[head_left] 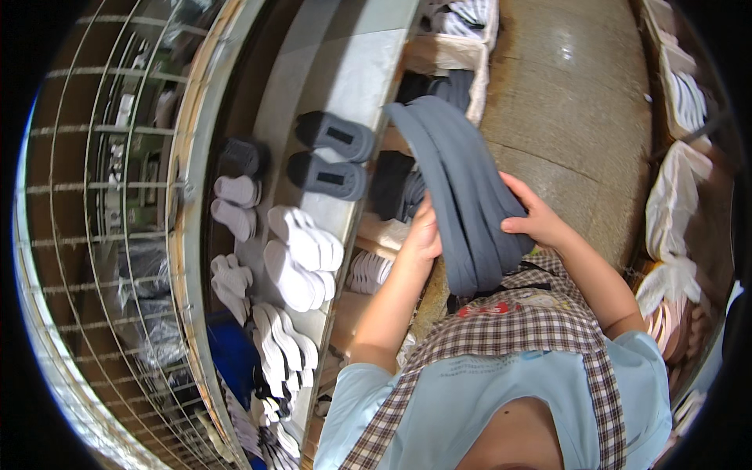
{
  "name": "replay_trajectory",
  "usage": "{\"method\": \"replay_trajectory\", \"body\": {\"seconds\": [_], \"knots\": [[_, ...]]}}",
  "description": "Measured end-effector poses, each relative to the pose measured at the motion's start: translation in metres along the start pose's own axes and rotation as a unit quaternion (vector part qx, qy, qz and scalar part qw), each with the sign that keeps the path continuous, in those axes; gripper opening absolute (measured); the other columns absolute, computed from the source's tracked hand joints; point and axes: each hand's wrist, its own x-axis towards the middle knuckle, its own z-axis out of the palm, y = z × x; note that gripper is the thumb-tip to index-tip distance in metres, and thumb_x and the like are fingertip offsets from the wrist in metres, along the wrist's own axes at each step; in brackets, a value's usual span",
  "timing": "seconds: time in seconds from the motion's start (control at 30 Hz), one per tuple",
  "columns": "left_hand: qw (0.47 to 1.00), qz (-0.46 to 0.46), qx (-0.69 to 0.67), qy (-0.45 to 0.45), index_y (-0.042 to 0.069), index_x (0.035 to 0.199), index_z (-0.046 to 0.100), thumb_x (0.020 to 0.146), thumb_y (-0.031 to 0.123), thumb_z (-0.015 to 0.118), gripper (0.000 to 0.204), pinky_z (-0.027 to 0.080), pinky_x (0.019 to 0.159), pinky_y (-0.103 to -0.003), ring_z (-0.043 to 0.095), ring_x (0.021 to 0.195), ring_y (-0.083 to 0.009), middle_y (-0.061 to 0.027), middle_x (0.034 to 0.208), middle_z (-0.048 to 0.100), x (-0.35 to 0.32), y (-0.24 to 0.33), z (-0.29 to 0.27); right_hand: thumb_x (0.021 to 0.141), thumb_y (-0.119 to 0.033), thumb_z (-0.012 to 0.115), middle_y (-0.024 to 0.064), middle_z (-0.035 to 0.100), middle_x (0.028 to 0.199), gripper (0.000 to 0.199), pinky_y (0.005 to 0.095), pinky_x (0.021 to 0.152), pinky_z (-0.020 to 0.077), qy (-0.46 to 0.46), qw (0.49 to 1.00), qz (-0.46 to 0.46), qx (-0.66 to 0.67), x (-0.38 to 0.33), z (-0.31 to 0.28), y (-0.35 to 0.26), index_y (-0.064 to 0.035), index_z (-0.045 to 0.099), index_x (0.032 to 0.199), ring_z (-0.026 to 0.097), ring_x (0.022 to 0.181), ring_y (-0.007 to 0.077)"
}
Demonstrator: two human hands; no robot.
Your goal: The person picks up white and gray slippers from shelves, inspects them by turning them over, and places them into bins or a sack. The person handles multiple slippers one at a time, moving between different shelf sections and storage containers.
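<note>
Both my hands hold a curved stack of dark grey shoe soles (pixel 462 180) upright in front of my chest. They lie pressed face to face, and their long edges show. My left hand (pixel 425 229) grips the stack from its left side, its fingers partly hidden behind it. On the other side my right hand (pixel 536 215) is closed round the stack, thumb on the near face. Left of the stack, a pair of grey soles (pixel 333 174) with black rectangles lies on the metal ledge (pixel 345 63).
White soles (pixel 301 254) sit in small piles along the ledge. Below it stand lined baskets (pixel 442 51) holding grey and white soles. A wire grid (pixel 102 188) rises at the far left. More lined baskets (pixel 670 188) stand to the right, across the wet-looking floor (pixel 568 102).
</note>
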Motion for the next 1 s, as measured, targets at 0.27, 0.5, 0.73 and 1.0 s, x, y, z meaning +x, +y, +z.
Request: {"method": "replay_trajectory", "body": {"seconds": [0.27, 0.5, 0.73, 1.0], "knots": [[0.992, 0.012, -0.013, 0.125, -0.004, 0.119, 0.049, 0.09, 0.035, 0.043, 0.049, 0.045, 0.092, -0.042, 0.057, 0.103, -0.0293, -0.017, 0.114, 0.057, -0.016, 0.061, 0.037, 0.084, -0.045, 0.058, 0.0129, 0.03, 0.143, 0.078, 0.0365, 0.107, 0.0293, -0.022, 0.977, 0.07, 0.198, 0.044, 0.046, -0.009, -0.0049, 0.023, 0.141, 0.032, 0.13, 0.0225], [0.963, 0.182, 0.047, 0.192, -0.001, 0.119, 0.051, 0.095, 0.027, 0.038, 0.039, 0.042, 0.095, -0.036, 0.053, 0.107, -0.0256, -0.0123, 0.117, 0.055, 0.014, 0.225, -0.03, 0.09, -0.04, 0.05, -0.002, 0.047, 0.121, 0.035, 0.0349, 0.084, 0.0398, 0.071, 0.979, 0.111, 0.156, 0.049, 0.027, 0.008, -0.0182, 0.049, 0.118, 0.045, 0.11, 0.0142], [0.918, 0.092, 0.104, 0.371, 0.004, 0.11, 0.058, 0.092, 0.034, 0.038, 0.04, 0.047, 0.088, -0.042, 0.058, 0.102, -0.0282, -0.0113, 0.112, 0.06, 0.073, 0.283, -0.129, 0.089, -0.032, 0.054, -0.0028, 0.053, 0.113, 0.023, 0.0306, 0.08, 0.0402, 0.166, 0.939, 0.224, 0.2, 0.006, 0.007, 0.058, -0.0163, 0.055, 0.105, 0.048, 0.105, 0.0129], [0.915, 0.058, 0.163, 0.366, 0.0, 0.115, 0.054, 0.091, 0.03, 0.047, 0.039, 0.046, 0.09, -0.047, 0.057, 0.105, -0.0303, -0.0158, 0.114, 0.059, 0.085, 0.31, -0.192, 0.087, -0.031, 0.056, -0.0023, 0.058, 0.106, 0.02, 0.0294, 0.077, 0.0403, 0.212, 0.924, 0.238, 0.211, 0.003, -0.005, 0.078, -0.0162, 0.057, 0.101, 0.052, 0.098, 0.0116]]}}
